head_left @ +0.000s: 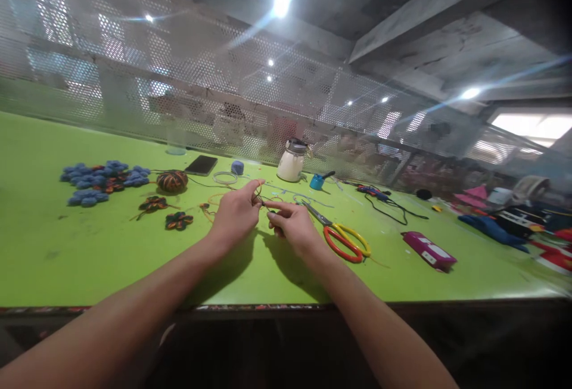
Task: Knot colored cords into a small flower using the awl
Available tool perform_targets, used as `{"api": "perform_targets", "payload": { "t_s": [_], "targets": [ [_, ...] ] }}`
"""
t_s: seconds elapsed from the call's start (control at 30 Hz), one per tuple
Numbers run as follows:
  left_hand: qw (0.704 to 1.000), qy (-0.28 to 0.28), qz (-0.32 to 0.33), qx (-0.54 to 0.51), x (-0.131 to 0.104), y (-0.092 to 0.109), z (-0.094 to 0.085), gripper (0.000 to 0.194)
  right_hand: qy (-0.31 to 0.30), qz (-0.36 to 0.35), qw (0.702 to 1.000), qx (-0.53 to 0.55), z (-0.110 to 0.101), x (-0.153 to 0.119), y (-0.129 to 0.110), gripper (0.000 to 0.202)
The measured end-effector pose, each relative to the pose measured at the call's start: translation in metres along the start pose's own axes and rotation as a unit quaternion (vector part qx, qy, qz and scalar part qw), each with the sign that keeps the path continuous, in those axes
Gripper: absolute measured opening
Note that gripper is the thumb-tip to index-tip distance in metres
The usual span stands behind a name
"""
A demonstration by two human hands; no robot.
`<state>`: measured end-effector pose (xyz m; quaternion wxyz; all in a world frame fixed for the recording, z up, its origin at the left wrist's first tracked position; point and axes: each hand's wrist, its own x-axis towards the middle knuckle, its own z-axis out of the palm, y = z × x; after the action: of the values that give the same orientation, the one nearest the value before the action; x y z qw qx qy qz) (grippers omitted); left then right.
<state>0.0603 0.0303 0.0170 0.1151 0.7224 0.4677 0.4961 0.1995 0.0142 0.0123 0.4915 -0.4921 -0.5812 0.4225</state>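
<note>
Over the middle of the green table, my left hand (236,213) is closed in a pinch on dark yarn (260,198). Close beside it on the right, my right hand (292,222) is also closed, its fingers curled at the same yarn, index finger pointing to the left hand. Small details between the fingertips are blurred. Left of my hands lie a ball of orange and black yarn (172,181), two dark crocheted flowers (179,220) and a cluster of blue flowers (88,197). Scissors (344,241) with red and yellow handles lie right of my right hand.
Behind my hands stand a white jar (291,161), a blue pot (317,182), a phone (202,165) and a small blue yarn roll (237,167). A purple box (429,251) and dark cords (393,201) lie rightward. A perforated screen (214,91) borders the table (111,276).
</note>
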Motion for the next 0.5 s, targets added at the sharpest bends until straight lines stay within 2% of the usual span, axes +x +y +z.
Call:
{"api": "perform_targets", "payload": {
  "t_s": [0.1,0.2,0.27,0.33,0.43,0.5],
  "targets": [
    [0.992,-0.009,-0.063,-0.105,0.002,0.002,0.001,0.055,-0.010,0.031,0.992,0.120,0.000,0.001,0.001,0.041],
    [0.944,-0.049,-0.170,-0.279,0.008,0.003,-0.004,0.067,-0.015,0.001,0.989,0.150,-0.002,0.003,0.003,0.041],
    [0.915,-0.080,-0.210,-0.334,0.012,0.002,-0.011,0.069,-0.023,-0.040,0.994,0.099,-0.006,0.004,0.004,0.039],
    [0.897,-0.107,-0.231,-0.360,0.015,0.001,-0.017,0.069,-0.018,-0.107,0.994,-0.001,-0.010,0.004,0.004,0.035],
    [0.878,-0.140,-0.234,-0.392,0.018,-0.004,-0.024,0.070,-0.002,-0.230,0.962,-0.151,-0.016,0.003,0.002,0.028],
    [0.876,-0.155,-0.227,-0.395,0.018,-0.007,-0.027,0.068,-0.007,-0.291,0.933,-0.213,-0.020,0.003,-0.001,0.026]
  ]
}}
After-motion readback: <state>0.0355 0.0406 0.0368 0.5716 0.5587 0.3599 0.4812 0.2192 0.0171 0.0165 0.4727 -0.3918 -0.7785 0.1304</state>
